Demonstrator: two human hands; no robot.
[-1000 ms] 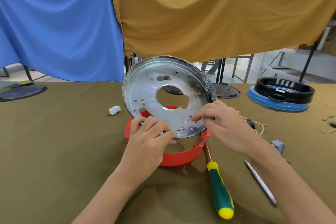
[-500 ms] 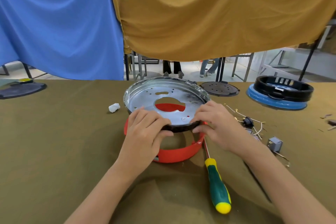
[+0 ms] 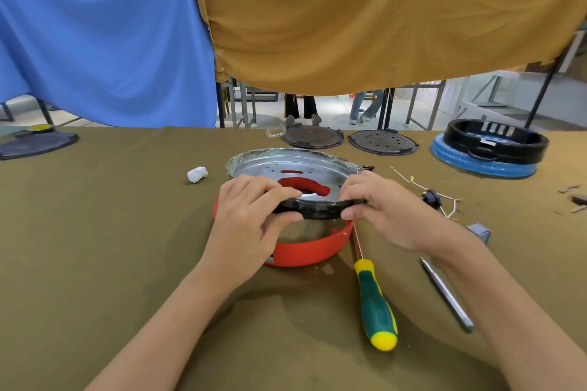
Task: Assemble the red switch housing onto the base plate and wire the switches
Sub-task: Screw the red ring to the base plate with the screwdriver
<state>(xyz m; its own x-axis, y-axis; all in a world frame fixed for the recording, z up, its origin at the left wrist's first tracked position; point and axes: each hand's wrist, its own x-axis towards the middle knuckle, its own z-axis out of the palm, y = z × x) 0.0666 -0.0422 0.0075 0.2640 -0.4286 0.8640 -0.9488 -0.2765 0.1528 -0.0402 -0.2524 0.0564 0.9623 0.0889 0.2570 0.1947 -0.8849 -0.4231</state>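
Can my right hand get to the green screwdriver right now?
Probably not yet: the right hand grips the metal plate. The screwdriver lies just below it with nothing on top.

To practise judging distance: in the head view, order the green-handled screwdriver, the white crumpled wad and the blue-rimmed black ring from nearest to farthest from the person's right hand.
1. Green-handled screwdriver, just below the right hand.
2. White crumpled wad, left, past the metal plate.
3. Blue-rimmed black ring, far right, at the table's back.

Left hand (image 3: 251,216) and right hand (image 3: 386,211) side by side, fingers curled, each grip pinching
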